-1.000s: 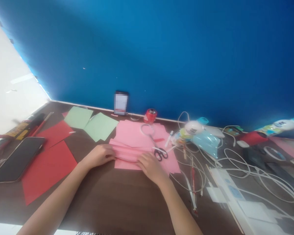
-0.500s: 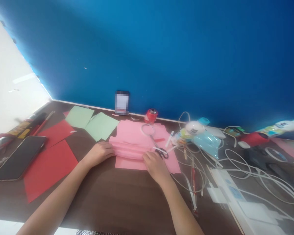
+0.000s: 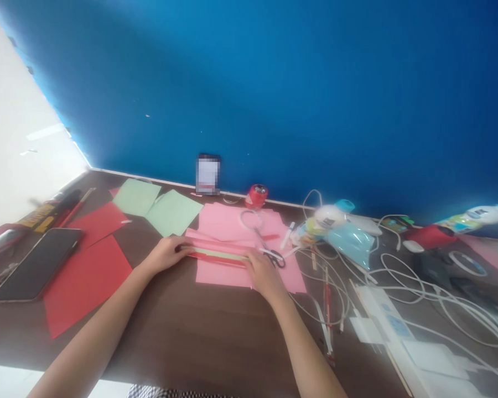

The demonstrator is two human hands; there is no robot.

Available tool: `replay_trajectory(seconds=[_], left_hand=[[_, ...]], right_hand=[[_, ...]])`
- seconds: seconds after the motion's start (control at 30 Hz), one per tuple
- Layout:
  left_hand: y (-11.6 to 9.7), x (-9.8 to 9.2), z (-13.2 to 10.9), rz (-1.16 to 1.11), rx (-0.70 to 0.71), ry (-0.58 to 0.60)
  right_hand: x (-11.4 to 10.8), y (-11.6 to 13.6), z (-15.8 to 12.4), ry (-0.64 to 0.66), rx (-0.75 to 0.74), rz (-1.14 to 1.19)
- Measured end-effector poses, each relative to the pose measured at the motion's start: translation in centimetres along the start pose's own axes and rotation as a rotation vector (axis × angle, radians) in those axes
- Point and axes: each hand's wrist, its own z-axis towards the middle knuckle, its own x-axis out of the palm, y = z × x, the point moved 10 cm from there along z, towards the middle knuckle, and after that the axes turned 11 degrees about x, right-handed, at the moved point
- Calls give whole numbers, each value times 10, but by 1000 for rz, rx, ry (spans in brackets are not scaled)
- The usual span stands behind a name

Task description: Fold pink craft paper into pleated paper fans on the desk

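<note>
My left hand (image 3: 169,254) and my right hand (image 3: 262,271) pinch opposite ends of a narrow folded paper strip (image 3: 219,256). Pink, light green and red bands show along its length. Beneath it spread several pink sheets (image 3: 228,277). Black-handled scissors (image 3: 277,258) lie just beyond my right hand, and a pale ring (image 3: 252,220) rests higher on the pink sheets. Two light green sheets (image 3: 173,213) are behind my left hand, with red sheets (image 3: 89,284) further left.
A phone (image 3: 35,265) lies at the left. A red tape roll (image 3: 256,196) stands by the blue wall. To the right are a glue bottle (image 3: 330,215), tangled white cables (image 3: 419,290), a power strip (image 3: 392,326) and a red pencil (image 3: 327,296).
The folded pink paper between my hands now shows a green and a red band along its near side. Both hands remain at its ends; the view has shifted slightly.
</note>
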Motion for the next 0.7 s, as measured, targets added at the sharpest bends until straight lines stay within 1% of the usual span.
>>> replay_trajectory(seconds=[0.07,0.13,0.2,0.23,0.3,0.4,0.5,0.53,0.6,0.7], left_hand=[[5,-1,0,26,-66,-29],[6,-2,0,45,-97,-63],[5,-2,0,52,-109,-86],[4,-2,0,54,-107,-90],[2,1,0,59,-92,-94],[2,2,-1,103,-97,-97],[0,-4,-3,228,-101,-142],[-3,-7,-3,273,-74,-171],[-15,-10,-2,328,34,-202],[-34,-6,1,326,216,-161]], right_hand=[[-2,-5,3,-36,66,46],[-6,-9,4,-97,118,49],[-14,-6,4,-181,120,10],[-17,-1,3,-214,85,-15],[-20,16,0,-233,-49,-61],[-13,39,-5,-163,-236,-99],[-6,45,-5,-125,-281,-147],[-4,46,-5,-123,-290,-168],[0,48,-4,-116,-310,-201],[-1,48,-4,-115,-316,-177]])
